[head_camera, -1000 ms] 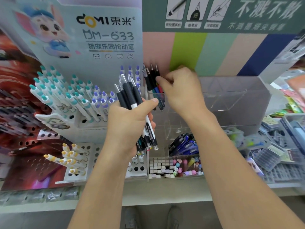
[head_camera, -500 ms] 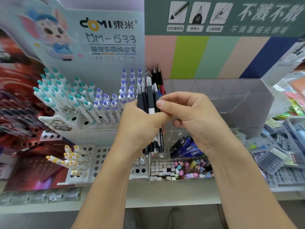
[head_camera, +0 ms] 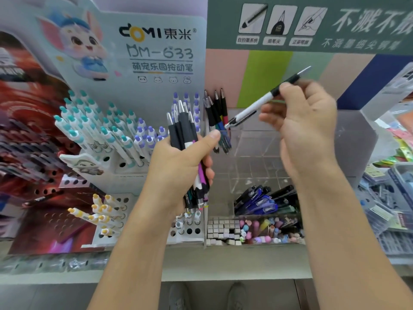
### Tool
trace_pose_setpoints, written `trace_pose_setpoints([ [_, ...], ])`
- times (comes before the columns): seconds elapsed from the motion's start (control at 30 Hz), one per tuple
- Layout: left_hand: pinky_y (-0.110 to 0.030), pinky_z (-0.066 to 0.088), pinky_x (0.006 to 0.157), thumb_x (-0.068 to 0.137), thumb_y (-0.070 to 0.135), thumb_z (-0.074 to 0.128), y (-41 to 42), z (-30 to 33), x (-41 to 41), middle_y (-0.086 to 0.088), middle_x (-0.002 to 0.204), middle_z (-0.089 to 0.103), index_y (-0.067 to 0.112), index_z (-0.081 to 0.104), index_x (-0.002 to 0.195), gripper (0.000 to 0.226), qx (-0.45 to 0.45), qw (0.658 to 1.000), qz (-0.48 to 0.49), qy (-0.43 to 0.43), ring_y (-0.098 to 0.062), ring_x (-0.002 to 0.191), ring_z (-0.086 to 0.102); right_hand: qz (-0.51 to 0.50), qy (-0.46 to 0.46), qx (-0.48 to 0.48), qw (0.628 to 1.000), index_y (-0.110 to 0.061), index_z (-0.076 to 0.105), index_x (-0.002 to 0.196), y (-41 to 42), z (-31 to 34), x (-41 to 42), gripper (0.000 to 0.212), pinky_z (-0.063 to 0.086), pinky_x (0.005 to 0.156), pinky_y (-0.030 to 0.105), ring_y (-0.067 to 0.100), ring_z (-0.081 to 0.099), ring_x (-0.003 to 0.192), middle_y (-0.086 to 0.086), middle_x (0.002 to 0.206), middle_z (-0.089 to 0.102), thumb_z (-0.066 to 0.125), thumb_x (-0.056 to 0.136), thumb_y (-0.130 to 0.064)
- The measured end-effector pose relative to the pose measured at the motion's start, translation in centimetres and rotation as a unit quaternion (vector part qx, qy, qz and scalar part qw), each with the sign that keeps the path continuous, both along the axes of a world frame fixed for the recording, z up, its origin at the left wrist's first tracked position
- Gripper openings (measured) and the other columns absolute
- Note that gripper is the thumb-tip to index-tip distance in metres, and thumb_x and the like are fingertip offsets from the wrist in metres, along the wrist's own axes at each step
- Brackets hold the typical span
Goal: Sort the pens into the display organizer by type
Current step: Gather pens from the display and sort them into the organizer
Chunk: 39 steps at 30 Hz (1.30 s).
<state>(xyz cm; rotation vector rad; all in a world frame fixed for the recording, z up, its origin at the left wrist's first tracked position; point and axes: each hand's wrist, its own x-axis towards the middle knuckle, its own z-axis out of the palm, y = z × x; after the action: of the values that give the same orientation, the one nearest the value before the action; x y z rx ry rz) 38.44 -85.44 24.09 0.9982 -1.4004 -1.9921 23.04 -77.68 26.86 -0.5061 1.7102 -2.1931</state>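
My left hand (head_camera: 178, 166) grips a bundle of black-topped pens (head_camera: 182, 128), held upright in front of the display. My right hand (head_camera: 306, 121) pinches a single black-and-white pen (head_camera: 257, 107), raised and tilted, its tip pointing down-left toward the clear acrylic organizer (head_camera: 290, 153). Several black pens with coloured grips (head_camera: 218, 113) stand in the organizer's upper-left compartment. Its other upper compartments look bare. Blue and black pens (head_camera: 263, 200) lie in a lower compartment.
A white perforated stand holds teal-capped pens (head_camera: 89, 121), purple-capped pens (head_camera: 145, 137) and yellow-capped pens (head_camera: 100, 211). Small erasers and pastel trinkets (head_camera: 257, 229) fill the bottom tray. Packaged stationery (head_camera: 391, 198) crowds the right. The shelf edge (head_camera: 201, 265) runs below.
My right hand has pulled one black-and-white pen out of the bundle and lifted it up and to the right. My left hand stays put with the remaining pens.
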Motion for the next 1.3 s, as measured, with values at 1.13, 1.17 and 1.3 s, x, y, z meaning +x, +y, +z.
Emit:
trace_pose_setpoints([
  [1.13, -0.027, 0.044, 0.044, 0.091, 0.010, 0.063, 1.5, -0.4, -1.3, -0.010, 0.055, 0.056, 0.009, 0.063, 0.076, 0.016, -0.012, 0.994, -0.105, -0.012, -0.023, 0.043, 0.051, 0.218, 0.094, 0.187, 0.953, -0.001, 0.076, 0.088, 1.9, -1.4, 3.7, 0.030, 0.049, 0.046, 0.030, 0.021, 0.055, 0.044, 0.020, 0.063, 0.066, 0.071, 0.093, -0.030],
  [1.17, -0.027, 0.044, 0.044, 0.090, 0.009, 0.062, 1.4, -0.4, -1.4, -0.011, 0.055, 0.056, 0.011, 0.065, 0.069, 0.022, -0.018, 0.993, -0.118, -0.017, -0.023, 0.043, 0.051, 0.234, 0.064, 0.173, 0.955, -0.002, 0.077, 0.091, 1.9, -1.6, 4.0, 0.025, 0.050, 0.045, 0.033, 0.025, 0.056, 0.043, 0.020, 0.063, 0.067, 0.071, 0.093, -0.026],
  [1.3, -0.026, 0.045, 0.045, 0.091, 0.013, 0.064, 1.1, -0.2, -1.4, -0.011, 0.058, 0.057, 0.011, 0.068, 0.071, 0.021, 0.003, 0.989, -0.148, -0.018, -0.021, 0.044, 0.053, 0.243, -0.049, 0.136, 0.959, -0.009, 0.071, 0.083, 1.7, -2.3, 2.9, 0.016, 0.044, 0.054, 0.027, 0.017, 0.051, 0.049, 0.001, 0.065, 0.059, 0.071, 0.092, -0.023],
])
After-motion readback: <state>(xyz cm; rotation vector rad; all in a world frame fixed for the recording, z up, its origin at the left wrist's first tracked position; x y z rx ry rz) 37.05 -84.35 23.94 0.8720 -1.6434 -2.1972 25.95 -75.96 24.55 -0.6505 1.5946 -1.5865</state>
